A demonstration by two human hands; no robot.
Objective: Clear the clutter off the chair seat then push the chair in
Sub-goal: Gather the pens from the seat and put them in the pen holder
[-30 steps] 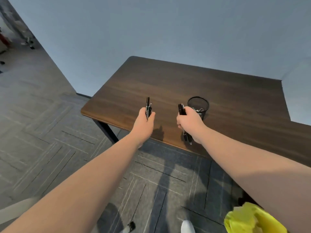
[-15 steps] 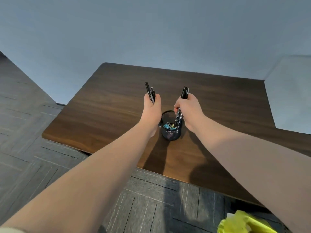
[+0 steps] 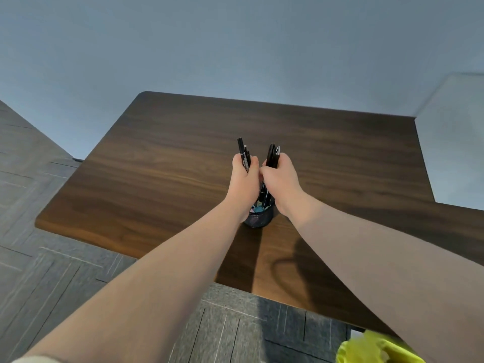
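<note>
My left hand (image 3: 242, 180) grips a few black pens (image 3: 244, 154), their tops sticking up above my fist. My right hand (image 3: 281, 179) grips another bunch of black pens (image 3: 273, 155) the same way. Both fists are side by side, almost touching, directly over a black mesh pen cup (image 3: 259, 217) on the brown wooden desk (image 3: 162, 163). The lower ends of the pens reach down into the cup, which also holds small blue and pink items. The chair is not in view.
A yellow-green crumpled thing (image 3: 372, 349) shows at the bottom right corner, below the desk's near edge. Grey patterned carpet (image 3: 52, 271) lies left and in front. A pale blue wall (image 3: 235, 48) stands behind the desk; a second desk section (image 3: 458, 231) joins at right.
Both hands came closer together and lower over the cup, and the pens' lower ends now sit in it. The view moved nearer to the desk.
</note>
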